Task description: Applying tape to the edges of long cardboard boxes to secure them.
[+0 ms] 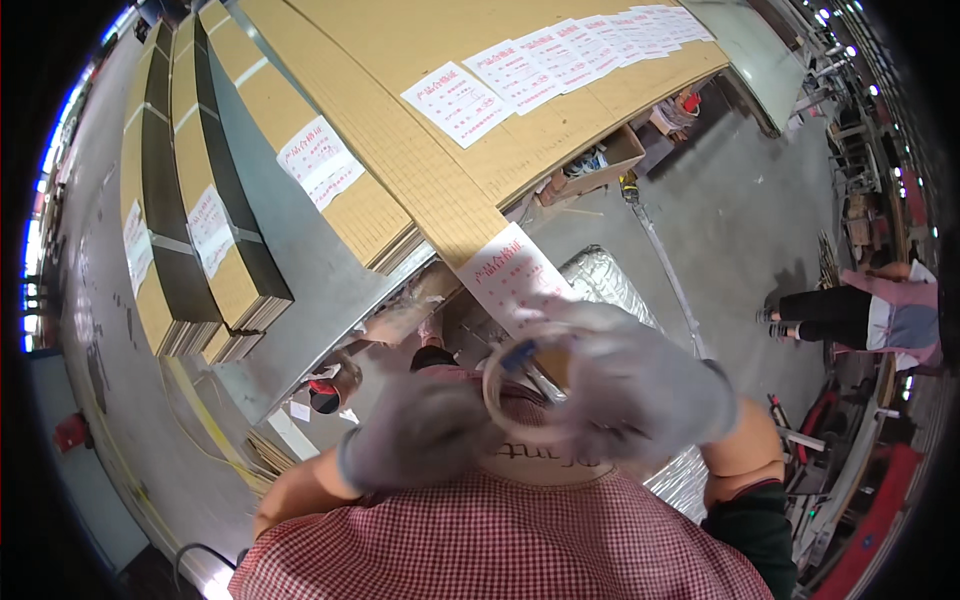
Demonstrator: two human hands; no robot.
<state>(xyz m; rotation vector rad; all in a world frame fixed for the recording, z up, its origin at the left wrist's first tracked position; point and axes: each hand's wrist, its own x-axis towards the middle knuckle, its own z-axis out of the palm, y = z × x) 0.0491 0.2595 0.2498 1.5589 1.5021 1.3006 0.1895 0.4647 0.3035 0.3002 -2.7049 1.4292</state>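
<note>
In front of my chest, my right hand (640,385), in a grey glove, is closed on a roll of tape (492,392). The roll shows as a pale ring with a blue patch inside. My left hand (420,428), also gloved in grey, is just left of the roll; motion smears its fingers. Beyond the hands, a white paper label with red print (512,272) lies at the near end of a long narrow cardboard piece (440,225). The right glove and roll overlap the label's lower edge.
Several white labels (540,68) overlap in a row on the large cardboard sheet (400,50). Strapped cardboard stacks (240,290) sit on the metal table (300,270) at left. An open box (605,165) is under the sheet's right edge. Another person (865,315) stands at far right.
</note>
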